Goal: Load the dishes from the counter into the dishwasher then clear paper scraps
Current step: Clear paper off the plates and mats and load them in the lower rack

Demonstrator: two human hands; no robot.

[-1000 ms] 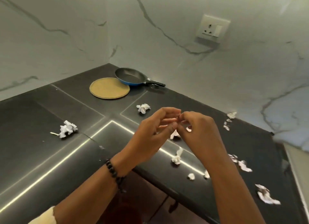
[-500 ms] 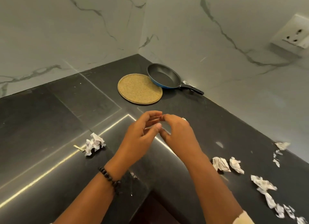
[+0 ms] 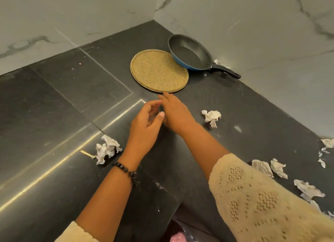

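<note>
L hand [image 3: 144, 126] hovers over the worktop [image 3: 63, 100] w/ fingers loosely curled, grip holding nothing visible. R hand [image 3: 176, 113] stretches fwd beside it, fingers straight, grip released, tips just short of the cork mat [image 3: 159, 71]. Blue frying pan [image 3: 189, 54] sits behind the mat, rim overlapping it. Crumpled paper scrap [image 3: 106, 148] lies near L wrist; another scrap [image 3: 211, 116] lies right of R hand; more scraps [image 3: 278, 168] are strewn along the worktop's right side.

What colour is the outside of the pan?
Blue outside, dark inside; the pan shows best in the head view.
</note>
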